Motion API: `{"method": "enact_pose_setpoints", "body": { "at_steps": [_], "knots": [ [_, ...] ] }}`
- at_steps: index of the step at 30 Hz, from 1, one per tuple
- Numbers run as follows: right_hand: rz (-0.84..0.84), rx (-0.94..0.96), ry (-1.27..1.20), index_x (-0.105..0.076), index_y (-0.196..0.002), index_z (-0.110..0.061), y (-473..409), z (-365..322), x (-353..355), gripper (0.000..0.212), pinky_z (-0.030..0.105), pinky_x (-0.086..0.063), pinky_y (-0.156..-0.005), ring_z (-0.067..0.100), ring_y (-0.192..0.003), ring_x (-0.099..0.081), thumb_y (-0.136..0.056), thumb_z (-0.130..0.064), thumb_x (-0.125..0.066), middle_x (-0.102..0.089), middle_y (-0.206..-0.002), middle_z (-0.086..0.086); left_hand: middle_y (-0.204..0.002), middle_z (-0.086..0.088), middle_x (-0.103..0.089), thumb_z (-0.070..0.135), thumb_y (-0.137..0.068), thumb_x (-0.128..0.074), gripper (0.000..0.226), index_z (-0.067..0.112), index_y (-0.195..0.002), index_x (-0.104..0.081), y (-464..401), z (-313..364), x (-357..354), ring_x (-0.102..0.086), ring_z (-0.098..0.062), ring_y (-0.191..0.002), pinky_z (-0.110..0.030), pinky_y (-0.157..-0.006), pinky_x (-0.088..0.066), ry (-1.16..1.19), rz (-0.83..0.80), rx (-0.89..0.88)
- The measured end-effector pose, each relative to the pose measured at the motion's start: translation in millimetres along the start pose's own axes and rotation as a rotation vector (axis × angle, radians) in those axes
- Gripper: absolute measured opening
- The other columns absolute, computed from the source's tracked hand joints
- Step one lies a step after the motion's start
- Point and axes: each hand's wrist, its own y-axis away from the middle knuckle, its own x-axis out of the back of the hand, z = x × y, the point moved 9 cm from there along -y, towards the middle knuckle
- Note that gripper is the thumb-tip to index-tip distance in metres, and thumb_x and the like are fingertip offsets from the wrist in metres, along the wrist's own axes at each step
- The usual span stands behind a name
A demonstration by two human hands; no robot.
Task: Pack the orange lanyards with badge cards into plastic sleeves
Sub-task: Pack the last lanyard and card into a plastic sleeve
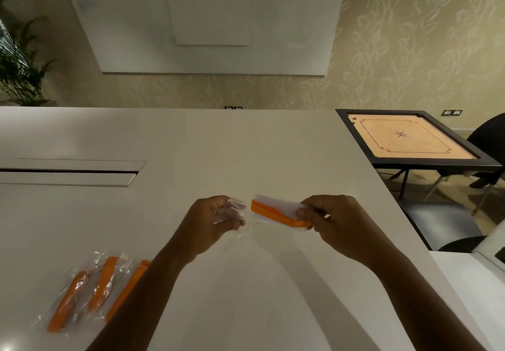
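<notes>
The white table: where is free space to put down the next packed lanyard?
The table is bare beyond both hands, up to its far edge, and between the forearms. The near left is crowded with packed lanyards. The slot at far left is not flat.

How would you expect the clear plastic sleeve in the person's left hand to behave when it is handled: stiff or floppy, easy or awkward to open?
The plastic sleeve looks crumpled and sagging in the left hand, so it is probably thin, floppy and very light. Its glossy film suggests it may be slippery and awkward to hold open for the lanyard.
</notes>
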Motion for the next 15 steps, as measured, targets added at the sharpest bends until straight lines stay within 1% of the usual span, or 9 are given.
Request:
{"method": "enact_pose_setpoints", "body": {
  "at_steps": [3,6,8,10,13,15],
  "knots": [
    [0.003,0.060,0.087,-0.080,-0.094,-0.025,-1.5,-8.5,4.4,0.013,0.043,-0.058,-0.069,0.014,-0.074,-0.068,-0.101,-0.026,-0.068,-0.074,-0.077,-0.008,-0.095,0.000,-0.081,0.000,-0.087,-0.080,0.016,0.009,-0.100,-0.077,1.9,9.0,-5.1,-0.078,-0.014,-0.090,-0.020,-0.093,-0.057,0.010,-0.020,-0.034],
    [-0.012,0.101,0.158,-0.080,-0.096,-0.024,-3.3,-17.2,9.5,0.014,0.044,-0.057,-0.068,0.015,-0.074,-0.066,-0.101,-0.027,-0.067,-0.075,-0.080,-0.006,-0.093,0.001,-0.080,0.001,-0.088,-0.080,0.013,0.011,-0.094,-0.076,3.9,17.8,-11.3,-0.077,-0.014,-0.087,-0.016,-0.090,-0.054,-0.003,-0.048,-0.055],
    [-0.023,0.118,0.201,-0.080,-0.097,-0.025,-5.6,-23.0,12.5,0.015,0.044,-0.058,-0.068,0.016,-0.074,-0.066,-0.101,-0.028,-0.066,-0.076,-0.082,-0.005,-0.092,0.001,-0.081,0.002,-0.088,-0.080,0.014,0.013,-0.096,-0.075,5.2,21.3,-14.2,-0.078,-0.014,-0.090,-0.016,-0.092,-0.054,-0.002,-0.055,-0.053],
    [-0.036,0.127,0.228,-0.080,-0.099,-0.027,-7.6,-29.3,15.0,0.014,0.043,-0.058,-0.069,0.015,-0.075,-0.066,-0.102,-0.030,-0.066,-0.076,-0.084,-0.008,-0.093,0.003,-0.082,0.004,-0.088,-0.080,0.016,0.016,-0.099,-0.075,6.6,24.7,-16.5,-0.078,-0.012,-0.094,-0.015,-0.093,-0.054,-0.007,-0.060,-0.047],
    [-0.036,0.147,0.261,-0.080,-0.100,-0.027,-9.7,-38.8,18.9,0.015,0.040,-0.057,-0.067,0.015,-0.075,-0.065,-0.102,-0.032,-0.066,-0.076,-0.084,-0.008,-0.096,0.011,-0.082,0.012,-0.087,-0.083,0.015,0.020,-0.098,-0.078,8.0,30.0,-19.7,-0.077,-0.005,-0.096,-0.008,-0.087,-0.051,-0.078,-0.070,-0.059],
    [-0.039,0.151,0.281,-0.080,-0.098,-0.027,-11.4,-43.1,20.4,0.015,0.037,-0.054,-0.065,0.014,-0.074,-0.064,-0.102,-0.033,-0.066,-0.075,-0.083,-0.006,-0.096,0.014,-0.081,0.018,-0.086,-0.085,0.016,0.022,-0.100,-0.079,8.7,33.7,-20.2,-0.076,-0.005,-0.095,-0.010,-0.083,-0.052,-0.134,-0.064,-0.072]
  ]
}}
